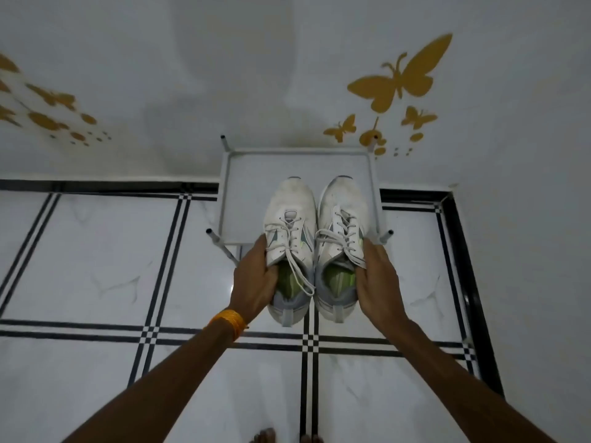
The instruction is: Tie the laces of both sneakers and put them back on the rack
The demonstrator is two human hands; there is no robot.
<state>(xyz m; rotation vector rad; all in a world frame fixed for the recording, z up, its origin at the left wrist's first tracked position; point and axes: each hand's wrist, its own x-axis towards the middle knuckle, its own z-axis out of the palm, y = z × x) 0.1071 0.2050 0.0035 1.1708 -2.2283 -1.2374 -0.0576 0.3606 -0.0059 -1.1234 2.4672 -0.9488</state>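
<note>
Both white sneakers, left sneaker (289,215) and right sneaker (342,212), sit side by side over the rack (243,199) near its front edge, laces (299,266) loose, probably untied. Left hand (256,282) and right hand (377,282) each clamp a shoe's collar.

Two sneakers side by side, left sneaker (289,231) in left hand (256,282), right sneaker (340,231) in right hand (377,282), toes over the rack (243,199), rack against the wall (287,59).
</note>
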